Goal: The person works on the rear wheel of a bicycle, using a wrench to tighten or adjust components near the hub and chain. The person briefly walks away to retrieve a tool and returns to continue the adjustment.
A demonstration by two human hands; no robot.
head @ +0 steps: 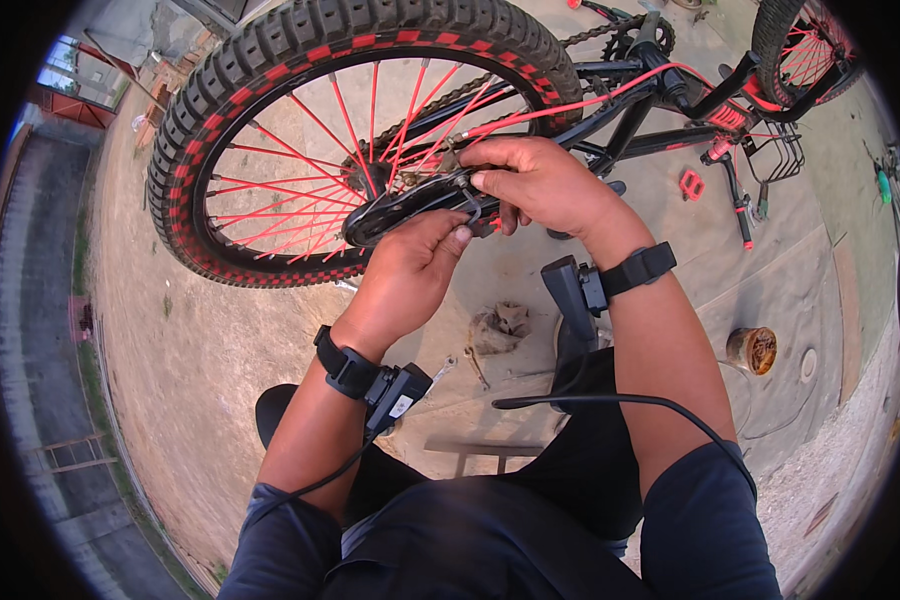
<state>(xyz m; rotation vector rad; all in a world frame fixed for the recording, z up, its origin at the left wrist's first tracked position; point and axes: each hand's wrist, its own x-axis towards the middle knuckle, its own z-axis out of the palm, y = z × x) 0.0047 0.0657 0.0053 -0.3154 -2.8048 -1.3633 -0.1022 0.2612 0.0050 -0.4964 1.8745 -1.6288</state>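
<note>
A bicycle wheel with a knobby tyre (176, 157), red spokes and a red-and-black checked rim lies before me, attached to a black bicycle frame (630, 135). Beside its hub (367, 178) is a black brake part or cover (390, 217). My left hand (420, 259) pinches a small bent metal piece, perhaps a wire or hex key (474, 206), between thumb and finger at the cover's near side. My right hand (540, 184) has its thumb and forefinger on the metal fitting at the end of the red cable housing (555, 111). The fingertips partly hide the small parts between the hands.
Below the hands, a crumpled cloth or bag (499, 328) and a wrench (444, 369) lie on the ground. At the right are a rusty can (752, 350), a red pedal (691, 184), a wire basket (776, 156) and a second wheel (787, 52). A cable (645, 400) crosses my right forearm.
</note>
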